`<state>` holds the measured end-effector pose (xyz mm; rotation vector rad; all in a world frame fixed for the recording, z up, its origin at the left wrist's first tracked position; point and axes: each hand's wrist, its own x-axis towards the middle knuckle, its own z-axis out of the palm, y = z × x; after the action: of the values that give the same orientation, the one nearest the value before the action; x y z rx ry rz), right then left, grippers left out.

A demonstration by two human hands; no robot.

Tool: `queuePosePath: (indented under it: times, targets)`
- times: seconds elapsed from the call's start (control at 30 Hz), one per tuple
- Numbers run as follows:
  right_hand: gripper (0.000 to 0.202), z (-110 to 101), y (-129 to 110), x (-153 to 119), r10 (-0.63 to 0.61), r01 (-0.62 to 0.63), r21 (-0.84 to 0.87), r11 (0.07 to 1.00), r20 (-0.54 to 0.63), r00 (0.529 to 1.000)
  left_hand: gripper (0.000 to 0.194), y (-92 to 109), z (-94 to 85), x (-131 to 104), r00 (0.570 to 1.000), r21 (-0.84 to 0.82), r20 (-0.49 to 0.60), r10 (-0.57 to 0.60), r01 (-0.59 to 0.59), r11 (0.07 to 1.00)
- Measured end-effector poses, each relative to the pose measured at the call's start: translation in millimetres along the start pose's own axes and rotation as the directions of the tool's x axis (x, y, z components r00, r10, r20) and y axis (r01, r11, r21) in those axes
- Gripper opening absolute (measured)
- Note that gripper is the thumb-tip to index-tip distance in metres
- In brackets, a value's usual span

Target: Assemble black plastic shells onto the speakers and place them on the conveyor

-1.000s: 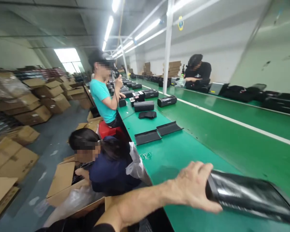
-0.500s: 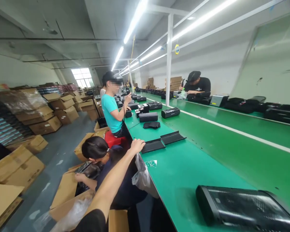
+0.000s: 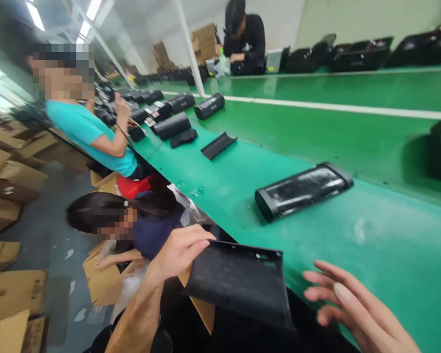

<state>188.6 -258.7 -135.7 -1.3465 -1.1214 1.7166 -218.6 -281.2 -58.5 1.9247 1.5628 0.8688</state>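
My left hand [image 3: 182, 252] grips a curved black plastic panel [image 3: 238, 282] by its upper left edge, fingers and thumb pinched on the rim. The panel hangs tilted in front of me, over the near edge of the green table [image 3: 382, 230]. To the right of the panel, my right hand [image 3: 347, 299] is held with its fingers spread, touching nothing. Farther up the table lies a black casing [image 3: 303, 191] with a glossy top. Beyond it rests a second curved black panel [image 3: 219, 145].
Black casings [image 3: 172, 126] and a dark pouch [image 3: 183, 138] lie along the table's far left. A crouching person [image 3: 147, 220] handles an open carton [image 3: 103, 279] at my left. A person in turquoise [image 3: 84, 132] stands beyond; another person [image 3: 244, 39] sits across the table.
My left hand has lifted the nearer curved panel off the table and brought it close to me. My right hand has come into view. The camera has turned downward.
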Motion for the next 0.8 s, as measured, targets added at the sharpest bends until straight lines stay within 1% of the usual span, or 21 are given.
queuePosePath:
  times: [0.03, 0.07, 0.1, 0.17, 0.23, 0.3, 0.37, 0.43, 0.53, 0.6, 0.63, 0.7, 0.73, 0.8]
  targets:
    - [0.054, 5.1, -3.0, -4.2, 0.060, -0.063, 0.078, 0.995, 0.033, 0.998, 0.027, 11.3, 16.0, 3.1, 0.997, -0.045, 0.065, 0.050, -0.047, 0.998]
    - [0.058, 7.3, -5.9, -7.1, 0.104, -0.116, 0.136, 0.984, 0.091, 0.990, 0.026, 19.7, 31.1, 8.1, 0.990, -0.083, 0.114, 0.088, -0.079, 0.993]
    - [0.061, 6.5, -8.1, -9.5, 0.124, -0.145, 0.159, 0.977, 0.133, 0.983, 0.027, 25.3, 44.9, 14.2, 0.982, -0.110, 0.152, 0.112, -0.096, 0.989]
    - [0.062, -1.9, -9.2, -14.7, 0.157, -0.179, 0.117, 0.977, 0.175, 0.972, 0.027, 30.6, 67.6, 27.3, 0.969, -0.136, 0.197, 0.149, -0.124, 0.983]
    - [0.060, -14.1, -6.2, -21.5, 0.179, -0.186, 0.039, 0.982, 0.139, 0.974, 0.028, 32.2, 83.4, 39.1, 0.956, -0.140, 0.221, 0.191, -0.163, 0.977]
    - [0.058, -25.0, -1.3, -28.6, 0.180, -0.181, 0.016, 0.983, 0.074, 0.981, 0.029, 34.2, 93.5, 48.3, 0.943, -0.140, 0.248, 0.221, -0.191, 0.972]
    - [0.060, -32.5, 2.1, -34.8, 0.167, -0.168, 0.019, 0.986, 0.025, 0.986, 0.029, 38.1, 100.0, 54.6, 0.933, -0.150, 0.279, 0.226, -0.190, 0.970]
    - [0.059, -37.4, 2.6, -39.4, 0.151, -0.151, -0.008, 0.988, -0.019, 0.988, 0.027, 43.1, 105.4, 58.9, 0.933, -0.172, 0.298, 0.204, -0.157, 0.973]
    - [0.054, -42.2, -0.6, -42.0, 0.118, -0.122, -0.076, 0.990, -0.050, 0.992, 0.024, 48.5, 114.8, 62.0, 0.947, -0.226, 0.300, 0.115, -0.047, 0.973]
    - [0.051, -45.2, -2.5, -40.5, 0.104, -0.109, -0.105, 0.988, -0.054, 0.993, 0.025, 48.8, 123.2, 61.5, 0.953, -0.296, 0.303, 0.002, 0.092, 0.951]
    - [0.050, -46.8, -3.0, -39.0, 0.102, -0.108, -0.116, 0.987, -0.057, 0.993, 0.029, 48.0, 127.9, 60.4, 0.949, -0.345, 0.309, -0.068, 0.178, 0.922]
    - [0.052, -50.0, -3.3, -35.5, 0.095, -0.105, -0.123, 0.987, -0.083, 0.992, 0.040, 45.4, 137.6, 57.4, 0.920, -0.455, 0.332, -0.207, 0.348, 0.820]
    - [0.053, -51.3, -3.3, -33.7, 0.092, -0.105, -0.121, 0.987, -0.106, 0.990, 0.046, 43.9, 142.0, 55.7, 0.900, -0.519, 0.346, -0.267, 0.420, 0.745]
    - [0.059, -52.6, -3.9, -30.3, 0.110, -0.125, -0.085, 0.989, -0.154, 0.982, 0.052, 41.5, 149.3, 52.9, 0.850, -0.645, 0.386, -0.359, 0.527, 0.553]
